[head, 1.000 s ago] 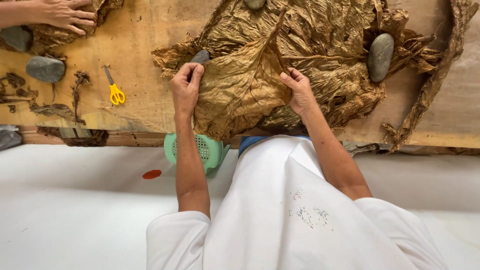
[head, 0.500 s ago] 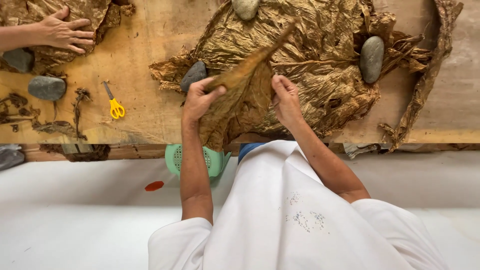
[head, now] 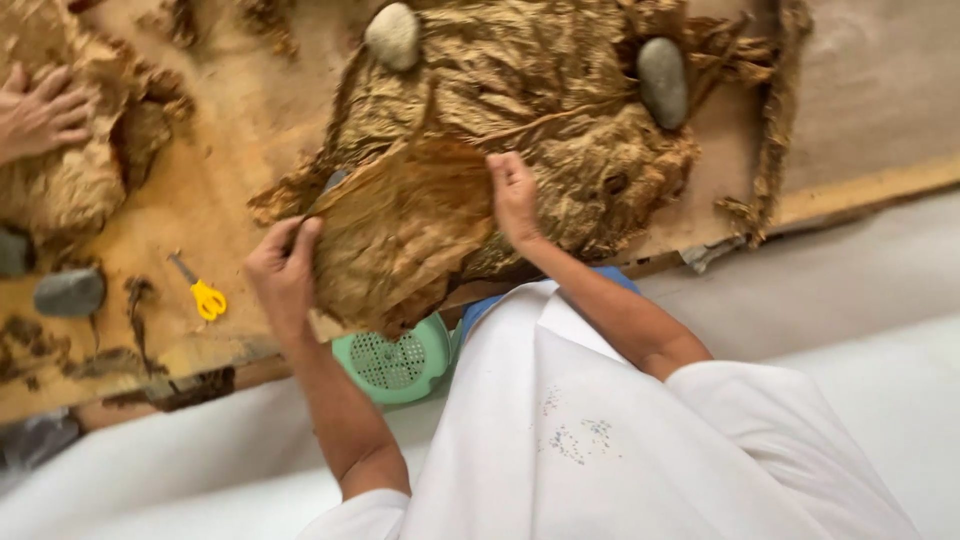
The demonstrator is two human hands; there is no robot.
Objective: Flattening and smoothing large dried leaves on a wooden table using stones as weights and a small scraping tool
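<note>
A pile of large dried brown leaves (head: 560, 110) lies spread on a wooden board (head: 230, 130). My left hand (head: 283, 272) grips the left edge of the top leaf (head: 400, 235), which is lifted and folded toward me. My right hand (head: 515, 197) pinches the same leaf's right edge and rests on the pile. A pale stone (head: 392, 35) and a grey stone (head: 662, 82) weigh the pile down at the far side.
Another person's hand (head: 42, 112) presses a second leaf pile at the far left. Yellow scissors (head: 203, 295) and a grey stone (head: 68, 292) lie on the board's left part. A green perforated plastic object (head: 395, 362) sits under the board's near edge.
The top leaf has been lifted further and folded toward me. My left hand has moved down and left along its edge. The view has tilted.
</note>
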